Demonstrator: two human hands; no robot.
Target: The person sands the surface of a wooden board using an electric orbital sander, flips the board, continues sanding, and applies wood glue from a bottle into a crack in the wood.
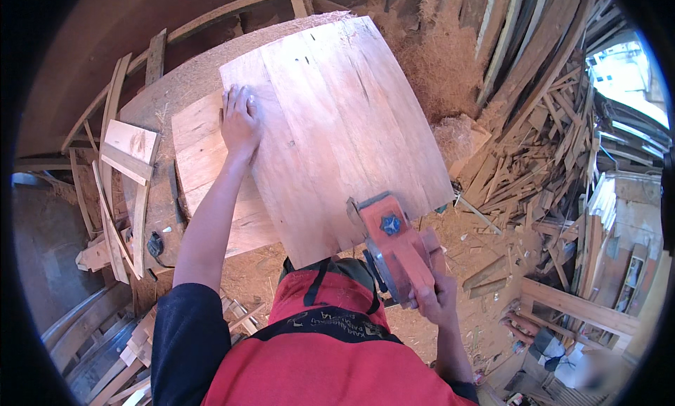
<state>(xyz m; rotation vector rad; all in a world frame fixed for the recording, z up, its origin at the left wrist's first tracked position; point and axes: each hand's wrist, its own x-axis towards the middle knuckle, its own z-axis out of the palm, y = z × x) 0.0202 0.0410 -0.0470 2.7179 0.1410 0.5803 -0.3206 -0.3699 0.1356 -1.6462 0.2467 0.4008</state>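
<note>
A broad, pale wooden panel (337,125) made of several joined boards lies in front of me, its near edge close to my waist. My left hand (241,121) rests on its left edge near the far corner, fingers stretched over the surface. At the near right edge, a red electric planer (395,248) with a blue knob sits against the panel. My right hand (436,297) is closed around the planer's rear handle. The planer's underside is hidden.
Another wooden panel (200,153) lies partly under the first, on a worn bench (148,107). Small boards (130,149) and a black object (155,245) are at the left. Shavings (443,61) heap behind the panel; scrap wood (534,170) piles up at the right.
</note>
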